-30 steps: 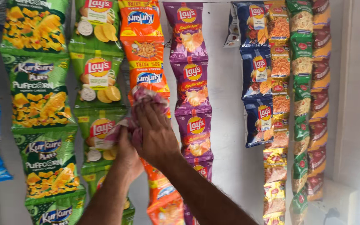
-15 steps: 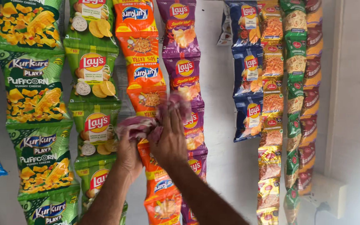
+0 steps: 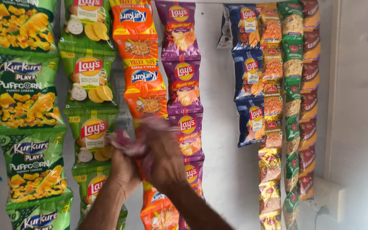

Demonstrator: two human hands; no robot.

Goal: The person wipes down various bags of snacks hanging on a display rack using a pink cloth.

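A pale, matte plastered wall (image 3: 222, 162) is carrying hanging strips of glossy, crinkled snack packets, each strip a chain of pillow-shaped foil bags joined end to end. At the far left, wide green puffed-corn bags (image 3: 26, 93) are hanging; beside them a strip of green crisp packets (image 3: 89, 81), then an orange strip (image 3: 140, 72) and a purple strip (image 3: 186, 85). Further right, dark blue packets (image 3: 248, 72) and narrow columns of small yellow, green and maroon packets (image 3: 292, 106) are dangling down to a white switch box (image 3: 326, 198) on the wall.

Low in the middle, two bare hands are working together in front of the orange strip. The left hand (image 3: 123, 170) and the right hand (image 3: 163, 159) are both gripping a soft, crumpled pinkish cloth (image 3: 128, 142), fingers curled tightly into its folds. The cloth is bunched between the hands, pressing against the orange and green packets at about mid-height. Motion blur is smearing the cloth and the right hand's fingers.
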